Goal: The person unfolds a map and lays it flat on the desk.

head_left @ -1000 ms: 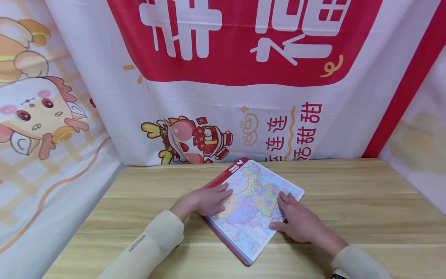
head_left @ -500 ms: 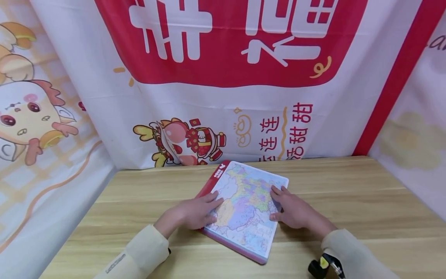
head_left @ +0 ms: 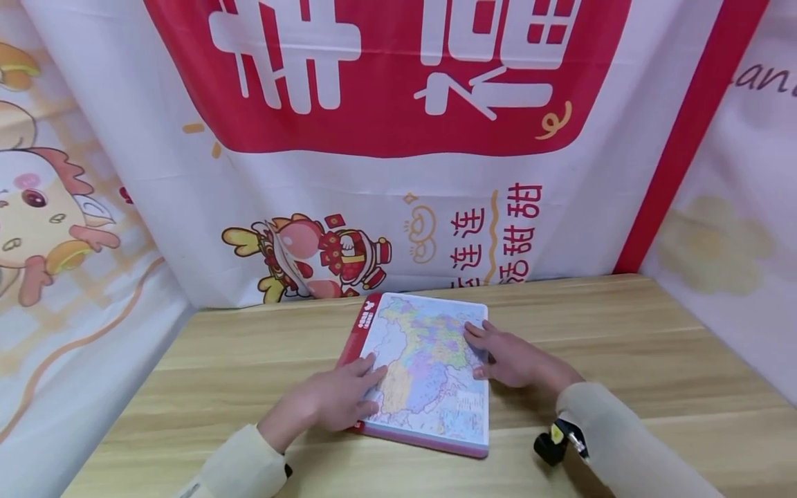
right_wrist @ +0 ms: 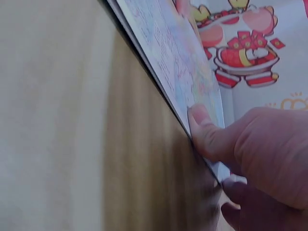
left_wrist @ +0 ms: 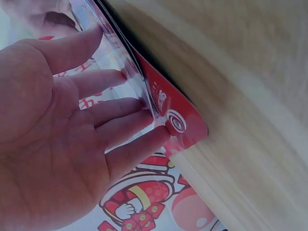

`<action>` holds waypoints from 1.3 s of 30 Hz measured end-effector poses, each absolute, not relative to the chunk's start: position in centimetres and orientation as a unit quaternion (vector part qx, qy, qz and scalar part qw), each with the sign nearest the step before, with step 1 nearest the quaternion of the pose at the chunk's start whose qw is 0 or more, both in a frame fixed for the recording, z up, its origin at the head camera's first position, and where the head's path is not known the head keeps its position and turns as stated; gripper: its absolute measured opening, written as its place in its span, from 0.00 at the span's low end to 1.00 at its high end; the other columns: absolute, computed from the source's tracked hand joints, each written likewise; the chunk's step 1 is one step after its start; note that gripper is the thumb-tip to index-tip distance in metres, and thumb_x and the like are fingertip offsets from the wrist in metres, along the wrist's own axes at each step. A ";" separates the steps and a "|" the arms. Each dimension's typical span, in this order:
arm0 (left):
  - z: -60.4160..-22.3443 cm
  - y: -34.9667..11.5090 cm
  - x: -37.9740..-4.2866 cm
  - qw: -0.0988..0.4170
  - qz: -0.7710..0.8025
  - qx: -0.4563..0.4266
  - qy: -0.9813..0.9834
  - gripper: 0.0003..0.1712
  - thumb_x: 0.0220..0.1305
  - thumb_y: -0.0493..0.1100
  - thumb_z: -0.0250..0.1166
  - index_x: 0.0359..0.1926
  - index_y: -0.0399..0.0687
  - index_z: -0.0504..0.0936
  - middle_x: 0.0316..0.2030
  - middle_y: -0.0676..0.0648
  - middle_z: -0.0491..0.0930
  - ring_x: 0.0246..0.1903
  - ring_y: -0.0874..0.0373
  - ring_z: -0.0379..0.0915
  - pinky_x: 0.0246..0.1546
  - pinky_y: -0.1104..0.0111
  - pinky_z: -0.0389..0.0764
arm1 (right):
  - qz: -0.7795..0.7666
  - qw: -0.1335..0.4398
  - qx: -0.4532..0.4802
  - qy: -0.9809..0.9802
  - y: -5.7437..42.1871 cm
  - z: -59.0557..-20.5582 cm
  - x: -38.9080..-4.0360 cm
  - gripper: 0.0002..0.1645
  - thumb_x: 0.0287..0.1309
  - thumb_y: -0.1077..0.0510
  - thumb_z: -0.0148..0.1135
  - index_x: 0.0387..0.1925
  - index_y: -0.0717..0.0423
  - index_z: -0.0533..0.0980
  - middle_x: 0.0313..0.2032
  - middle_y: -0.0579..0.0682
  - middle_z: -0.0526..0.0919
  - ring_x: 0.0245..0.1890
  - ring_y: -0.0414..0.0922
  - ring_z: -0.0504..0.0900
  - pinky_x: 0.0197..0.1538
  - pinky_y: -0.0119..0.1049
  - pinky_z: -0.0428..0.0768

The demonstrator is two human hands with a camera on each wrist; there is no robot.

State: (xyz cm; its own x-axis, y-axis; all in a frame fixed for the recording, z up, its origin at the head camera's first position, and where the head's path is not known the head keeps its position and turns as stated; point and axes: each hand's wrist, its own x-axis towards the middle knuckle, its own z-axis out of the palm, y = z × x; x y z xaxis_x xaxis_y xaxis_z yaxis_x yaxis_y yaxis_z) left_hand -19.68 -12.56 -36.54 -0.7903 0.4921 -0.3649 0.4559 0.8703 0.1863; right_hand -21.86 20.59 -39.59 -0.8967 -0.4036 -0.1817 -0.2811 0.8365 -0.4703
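A flat map board (head_left: 429,377) with a coloured printed map and a red strip along its left side lies on the table. My left hand (head_left: 339,398) reaches over its lower left, fingers spread and fairly straight across the red strip. In the left wrist view, the fingers (left_wrist: 130,149) stretch to the board's red border, palm facing the camera. At the opposite edge my right hand (head_left: 513,356) holds the board, with its thumb (right_wrist: 204,130) on the printed face. Its other fingers curl at the edge in the right wrist view.
The wooden table (head_left: 623,346) stretches to both sides of the board. A white and red printed cloth (head_left: 386,173) hangs right behind the table's back edge, with more cloth at left and right. A black device (head_left: 551,446) sits on the right wrist.
Between both hands the map board has turned counter-clockwise, from a diamond angle to nearly square with the table. The head view has swung to the right.
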 end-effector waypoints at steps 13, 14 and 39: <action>-36.8 -12.9 -17.6 0.181 0.054 0.253 0.949 0.40 0.72 0.60 0.67 0.80 0.57 0.69 0.82 0.43 0.61 0.82 0.43 0.57 0.78 0.41 0.67 | -0.225 0.149 -0.228 0.936 20.6 -39.7 -23.9 0.44 0.74 0.51 0.63 0.83 0.53 0.57 0.86 0.54 0.51 0.85 0.67 0.44 0.82 0.70 0.50; -36.7 -13.0 -17.6 0.181 0.055 0.251 0.949 0.40 0.72 0.60 0.67 0.80 0.57 0.69 0.82 0.43 0.61 0.82 0.43 0.57 0.78 0.41 0.67 | -0.225 0.145 -0.230 0.936 20.5 -39.8 -24.0 0.43 0.74 0.51 0.63 0.83 0.53 0.58 0.85 0.54 0.51 0.85 0.67 0.44 0.82 0.70 0.51; -36.9 -13.5 -19.5 0.198 0.064 0.239 0.948 0.42 0.74 0.60 0.65 0.82 0.58 0.63 0.85 0.46 0.54 0.85 0.48 0.51 0.79 0.46 0.68 | -0.209 0.131 -0.202 0.948 21.3 -39.5 -22.0 0.47 0.68 0.40 0.68 0.81 0.49 0.63 0.85 0.52 0.56 0.84 0.67 0.51 0.79 0.72 0.57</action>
State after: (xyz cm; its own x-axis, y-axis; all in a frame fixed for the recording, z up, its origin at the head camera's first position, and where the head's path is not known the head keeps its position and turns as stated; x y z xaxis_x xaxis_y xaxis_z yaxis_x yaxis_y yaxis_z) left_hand -19.46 -13.51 -36.85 -0.8067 0.4795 -0.3454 0.4283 0.8771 0.2172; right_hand -21.96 21.31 -39.54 -0.8843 -0.4375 -0.1632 -0.3286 0.8314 -0.4481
